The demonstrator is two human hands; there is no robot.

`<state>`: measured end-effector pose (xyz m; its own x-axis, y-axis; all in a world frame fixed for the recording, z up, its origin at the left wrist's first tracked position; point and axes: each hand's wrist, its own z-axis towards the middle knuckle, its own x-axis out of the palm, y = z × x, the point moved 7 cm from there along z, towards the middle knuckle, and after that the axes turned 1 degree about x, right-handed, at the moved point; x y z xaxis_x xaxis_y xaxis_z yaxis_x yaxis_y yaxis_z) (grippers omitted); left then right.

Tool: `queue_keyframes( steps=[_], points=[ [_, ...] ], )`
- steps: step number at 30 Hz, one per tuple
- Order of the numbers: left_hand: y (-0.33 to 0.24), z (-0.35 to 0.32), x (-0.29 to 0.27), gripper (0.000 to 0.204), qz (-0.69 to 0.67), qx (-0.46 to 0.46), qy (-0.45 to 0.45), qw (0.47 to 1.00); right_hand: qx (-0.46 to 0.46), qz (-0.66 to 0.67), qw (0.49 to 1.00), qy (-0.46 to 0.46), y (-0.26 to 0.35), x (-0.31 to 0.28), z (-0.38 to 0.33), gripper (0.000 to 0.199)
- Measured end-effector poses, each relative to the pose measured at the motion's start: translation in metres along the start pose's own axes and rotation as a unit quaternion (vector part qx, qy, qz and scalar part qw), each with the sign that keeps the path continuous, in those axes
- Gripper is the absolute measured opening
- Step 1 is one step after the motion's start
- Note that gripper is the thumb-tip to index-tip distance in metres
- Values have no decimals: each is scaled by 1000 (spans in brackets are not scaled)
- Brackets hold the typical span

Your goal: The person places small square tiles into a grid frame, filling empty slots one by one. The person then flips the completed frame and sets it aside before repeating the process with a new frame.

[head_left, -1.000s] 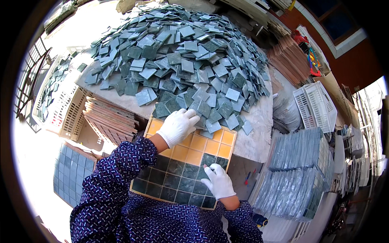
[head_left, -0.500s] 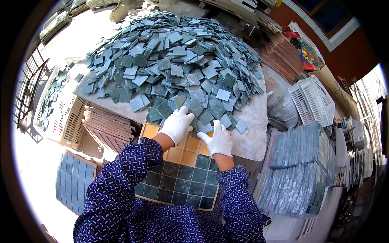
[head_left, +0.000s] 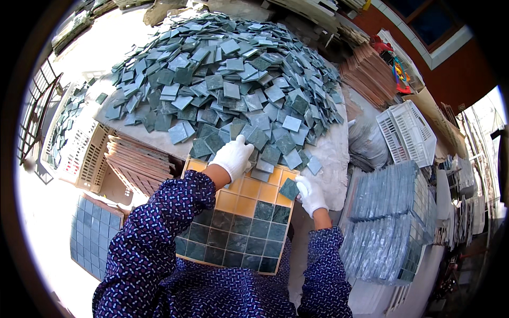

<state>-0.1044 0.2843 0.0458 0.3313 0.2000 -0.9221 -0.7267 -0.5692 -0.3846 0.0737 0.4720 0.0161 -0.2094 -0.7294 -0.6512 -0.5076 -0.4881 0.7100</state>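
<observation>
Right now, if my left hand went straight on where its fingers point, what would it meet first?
Your left hand would probably meet the loose green tiles just beyond it, though exact depth is unclear.

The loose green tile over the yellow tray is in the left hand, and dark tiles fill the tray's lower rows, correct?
No, the right hand holds the loose green tile, as the head view shows. Dark tiles do fill the lower rows of the yellow tray.
</observation>
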Motion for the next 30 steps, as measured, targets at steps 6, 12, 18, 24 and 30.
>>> queue_keyframes(
  steps=[6,12,18,24,30],
  points=[
    [-4,12,-1,47,-12,32,21,999,-226,-164,958,-70,26,-5,-11,20],
    [-4,22,-5,39,-9,80,63,995,-164,-262,949,-57,28,19,-30,27],
    [-6,27,6,45,-1,24,83,996,-153,-298,941,-50,43,25,-52,48],
    [-5,24,1,42,-31,47,103,993,-221,-226,935,-161,78,33,-15,53],
    [-16,-27,-38,51,-31,134,-115,984,-162,-240,947,-139,100,29,42,46]
  ],
)
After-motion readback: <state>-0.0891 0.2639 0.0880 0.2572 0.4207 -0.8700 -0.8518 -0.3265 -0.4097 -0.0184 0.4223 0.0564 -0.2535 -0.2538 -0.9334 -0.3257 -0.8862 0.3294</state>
